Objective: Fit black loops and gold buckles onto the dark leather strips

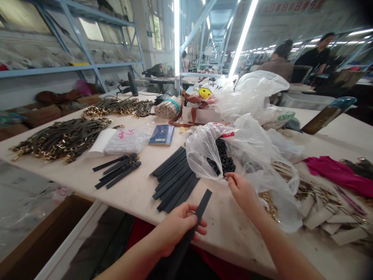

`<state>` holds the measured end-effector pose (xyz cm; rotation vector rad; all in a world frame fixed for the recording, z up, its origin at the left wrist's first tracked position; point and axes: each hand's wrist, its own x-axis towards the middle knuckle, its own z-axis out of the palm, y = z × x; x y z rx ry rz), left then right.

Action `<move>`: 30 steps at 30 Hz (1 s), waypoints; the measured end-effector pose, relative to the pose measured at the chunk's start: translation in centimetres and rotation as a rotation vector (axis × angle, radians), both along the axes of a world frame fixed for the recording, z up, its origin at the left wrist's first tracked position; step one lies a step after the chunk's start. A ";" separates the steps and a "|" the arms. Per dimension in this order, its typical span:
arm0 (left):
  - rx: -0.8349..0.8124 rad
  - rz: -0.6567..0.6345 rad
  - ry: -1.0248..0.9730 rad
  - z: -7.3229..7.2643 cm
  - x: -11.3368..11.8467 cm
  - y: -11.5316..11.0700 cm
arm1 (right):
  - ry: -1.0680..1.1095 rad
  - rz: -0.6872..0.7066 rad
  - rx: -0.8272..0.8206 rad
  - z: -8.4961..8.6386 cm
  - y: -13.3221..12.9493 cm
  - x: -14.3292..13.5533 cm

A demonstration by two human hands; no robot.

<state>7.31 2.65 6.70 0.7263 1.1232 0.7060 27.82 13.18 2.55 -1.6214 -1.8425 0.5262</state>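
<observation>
My left hand (pixel 186 223) is closed around a dark strap (pixel 203 206), whose flat end sticks up past the fingers while the rest hangs down over the table edge. With its fingertips pinched, my right hand (pixel 240 188) grips the lower edge of a clear plastic bag (pixel 201 149), which is drawn to a point there. Inside the bag's opening lie many small black loops (pixel 223 155). Just beyond my left hand, a fanned row of dark straps (pixel 175 179) rests on the table. A smaller bundle of finished-looking dark straps (pixel 118 171) lies farther left.
On the white table (pixel 140 202) a heap of straps with gold hardware (pixel 64 136) covers the left, near a blue booklet (pixel 162 134). Beige straps (pixel 326 214) and a magenta cloth (pixel 340 175) lie right. An open carton (pixel 58 229) stands below left. People sit and stand behind.
</observation>
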 end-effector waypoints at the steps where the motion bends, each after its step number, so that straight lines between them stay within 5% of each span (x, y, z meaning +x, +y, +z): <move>1: -0.030 0.023 -0.021 0.1 0.0 0.1 | -0.067 -0.012 0.023 -0.1 1.5 0.6; 7: -0.135 0.088 -0.074 0.0 0.0 1.2 | -0.363 0.041 0.024 -0.7 7.1 -0.1; 17: -0.098 0.025 -0.064 -2.0 -0.1 1.8 | -0.515 0.075 -0.003 -1.5 6.7 1.0; 21: 0.071 -0.075 0.061 -2.4 -0.2 1.2 | -0.461 0.059 0.004 -1.3 6.8 0.9; 25: 0.049 -0.103 0.062 -2.5 -0.4 0.4 | -0.294 -0.003 0.054 -0.5 6.4 1.0; 30: 0.121 -0.083 0.037 -2.3 -0.3 0.1 | 0.081 -0.017 0.018 0.9 3.1 1.0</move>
